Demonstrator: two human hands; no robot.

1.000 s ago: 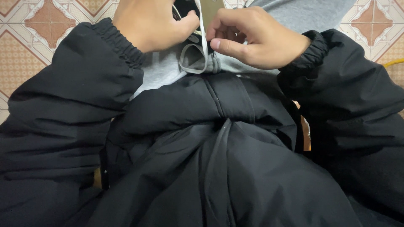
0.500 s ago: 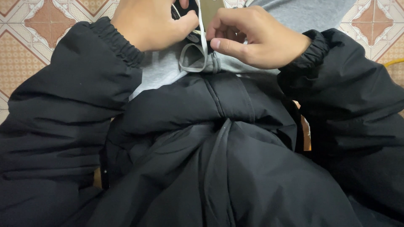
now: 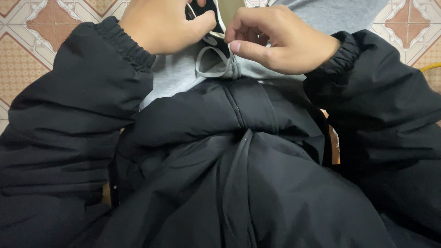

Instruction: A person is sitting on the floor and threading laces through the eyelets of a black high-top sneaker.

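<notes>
Both hands meet at the top middle over grey sweatpants (image 3: 174,76). My left hand (image 3: 161,25) pinches a flat grey drawstring (image 3: 209,71) with thumb and fingers beside a small black item. My right hand (image 3: 280,39) pinches the same drawstring from the right, fingers curled. The string hangs in a loop below both hands, against the waistband. A tan flat object (image 3: 229,7) shows between the hands at the top edge, mostly hidden.
My black puffer jacket (image 3: 239,174) fills most of the view, sleeves on both sides. Patterned orange and white floor tiles (image 3: 36,32) show at the top corners. A yellow cable (image 3: 429,69) lies at the right edge.
Both hands have crept slightly upward with the drawstring; the loop below them looks a little shorter and flatter. Otherwise the scene is the same.
</notes>
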